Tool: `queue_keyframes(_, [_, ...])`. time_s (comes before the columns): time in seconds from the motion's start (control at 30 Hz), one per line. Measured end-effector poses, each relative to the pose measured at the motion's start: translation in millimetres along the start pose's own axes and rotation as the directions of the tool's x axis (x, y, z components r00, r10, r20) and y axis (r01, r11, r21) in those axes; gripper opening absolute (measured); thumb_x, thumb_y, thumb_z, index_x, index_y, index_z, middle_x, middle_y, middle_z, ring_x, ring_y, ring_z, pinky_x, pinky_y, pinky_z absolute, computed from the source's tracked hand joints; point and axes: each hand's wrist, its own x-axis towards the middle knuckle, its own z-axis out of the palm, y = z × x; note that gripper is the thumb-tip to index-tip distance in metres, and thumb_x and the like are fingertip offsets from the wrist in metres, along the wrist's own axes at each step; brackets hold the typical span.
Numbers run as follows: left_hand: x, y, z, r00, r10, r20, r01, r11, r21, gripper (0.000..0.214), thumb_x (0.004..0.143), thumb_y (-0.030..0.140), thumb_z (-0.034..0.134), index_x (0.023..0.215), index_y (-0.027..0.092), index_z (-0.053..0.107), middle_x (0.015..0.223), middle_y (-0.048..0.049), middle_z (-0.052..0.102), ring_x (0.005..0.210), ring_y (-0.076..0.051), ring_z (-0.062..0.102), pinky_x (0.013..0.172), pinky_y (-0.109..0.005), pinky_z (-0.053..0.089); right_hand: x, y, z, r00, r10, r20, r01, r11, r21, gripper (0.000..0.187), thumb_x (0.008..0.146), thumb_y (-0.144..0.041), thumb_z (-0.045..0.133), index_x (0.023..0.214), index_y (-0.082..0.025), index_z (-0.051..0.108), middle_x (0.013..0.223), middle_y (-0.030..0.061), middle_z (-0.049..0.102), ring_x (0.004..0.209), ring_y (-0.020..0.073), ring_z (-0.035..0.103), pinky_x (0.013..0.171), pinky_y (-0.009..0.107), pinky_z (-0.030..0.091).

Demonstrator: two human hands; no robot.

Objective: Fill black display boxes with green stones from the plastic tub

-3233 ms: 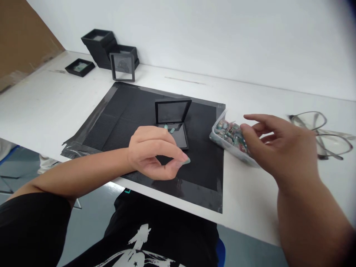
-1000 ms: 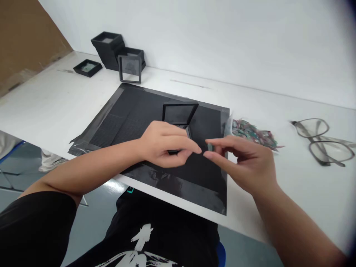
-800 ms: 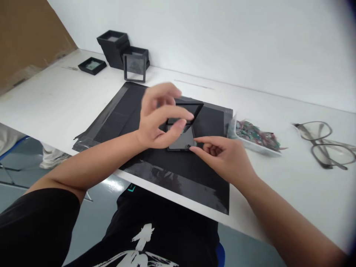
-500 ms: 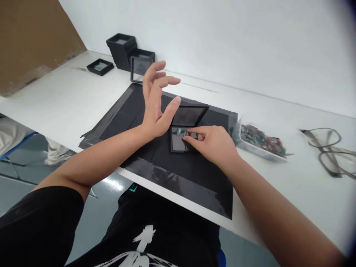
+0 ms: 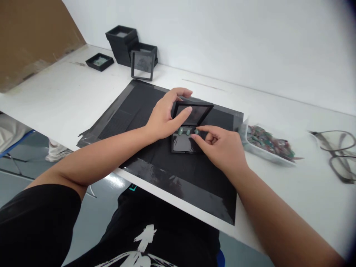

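A small black display case [image 5: 183,142] lies opened on a black mat, its framed lid [image 5: 193,115] tilted up at the back. Two smooth green stones [image 5: 180,131] rest in a row on its clear film. A third green stone [image 5: 196,131] is between the thumb and forefinger of my right hand [image 5: 225,148], at the right end of that row. My left hand [image 5: 167,116] is at the lid's left side with fingers spread, its thumb in front of the lid and forefinger above it. Whether it touches the lid, I cannot tell.
The black mat [image 5: 178,181] is taped onto the white table. At right stand a clear tray [image 5: 274,157] of wrapped pieces and a pair of glasses [image 5: 338,148]. Stacked black cases [image 5: 122,44], an upright frame [image 5: 142,65] and one filled case [image 5: 99,61] are at back left.
My left hand has come down and right, from raised in the air to the lid. My right hand has shifted right; a second stone now lies free beside the first.
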Motion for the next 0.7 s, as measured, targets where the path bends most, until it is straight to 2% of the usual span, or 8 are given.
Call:
queue_keyframes(0.17, [-2, 2, 2.9, 0.999, -0.009, 0.032, 0.010, 0.999, -0.031, 0.034, 0.097, 0.047, 0.050, 0.119, 0.021, 0.054, 0.121, -0.0088, 0.065, 0.113, -0.020, 0.064, 0.098, -0.037, 0.056, 1, 0, 4, 0.997, 0.010, 0.078, -0.007, 0.999, -0.035, 0.031, 0.084, -0.045, 0.066, 0.101, -0.023, 0.077, 0.059, -0.0011, 0.060, 0.055, 0.0161, 0.054, 0.056, 0.029, 0.037])
queue_keyframes(0.37, [-3, 6, 1.8, 0.995, -0.037, 0.095, 0.039, 0.999, -0.024, 0.037, 0.098, 0.050, 0.050, 0.120, 0.020, 0.056, 0.121, -0.0090, 0.066, 0.088, -0.015, 0.067, 0.087, -0.033, 0.057, 6, -11, 11, 0.991, 0.000, 0.136, 0.007, 0.999, -0.047, 0.033, 0.085, -0.045, 0.063, 0.107, -0.025, 0.077, 0.057, -0.0012, 0.059, 0.056, 0.0168, 0.054, 0.055, 0.029, 0.034])
queue_keyframes(0.63, [-1, 6, -0.6, 0.996, -0.051, 0.071, 0.051, 0.999, 0.001, 0.037, 0.100, 0.050, 0.047, 0.118, 0.021, 0.059, 0.116, -0.0072, 0.068, 0.086, -0.013, 0.066, 0.085, -0.031, 0.056, 2, -1, 6, 1.000, 0.002, 0.027, -0.002, 1.000, 0.005, 0.034, 0.085, -0.046, 0.064, 0.106, -0.022, 0.077, 0.060, -0.0002, 0.060, 0.059, 0.0176, 0.056, 0.059, 0.031, 0.039])
queue_keyframes(0.7, [-1, 6, -1.1, 0.995, -0.055, 0.078, 0.056, 0.998, -0.003, 0.036, 0.100, 0.050, 0.048, 0.118, 0.021, 0.059, 0.116, -0.0068, 0.068, 0.085, -0.013, 0.065, 0.085, -0.030, 0.056, 1, 1, 4, 0.999, 0.006, 0.043, -0.006, 1.000, -0.002, 0.034, 0.085, -0.046, 0.064, 0.104, -0.021, 0.077, 0.059, -0.0005, 0.059, 0.058, 0.0171, 0.055, 0.058, 0.031, 0.038])
